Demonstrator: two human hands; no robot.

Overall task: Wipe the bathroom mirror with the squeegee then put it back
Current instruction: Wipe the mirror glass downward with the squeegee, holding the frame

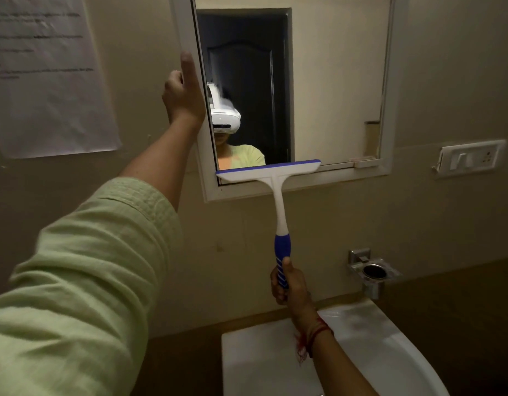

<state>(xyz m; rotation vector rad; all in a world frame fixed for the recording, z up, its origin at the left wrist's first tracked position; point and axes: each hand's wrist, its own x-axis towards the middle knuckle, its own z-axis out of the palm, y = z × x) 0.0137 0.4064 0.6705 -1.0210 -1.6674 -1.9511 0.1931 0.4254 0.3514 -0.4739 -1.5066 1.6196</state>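
Observation:
A white squeegee point(278, 192) with a blue blade edge and a blue striped grip points upward. Its blade lies across the bottom left of the mirror point(333, 81), over the lower white frame. My right hand point(287, 284) is shut on the blue grip, below the mirror and above the sink. My left hand point(182, 92) is raised against the mirror's left frame edge, fingers on the frame, the arm in a pale green sleeve. The glass reflects a dark door and a person with a white headset.
A white sink point(384, 347) sits below at the right. On the wall to its upper right is a chrome holder point(371, 271), and higher up a white switch plate point(473, 158). A paper notice point(44, 78) hangs on the wall at the left.

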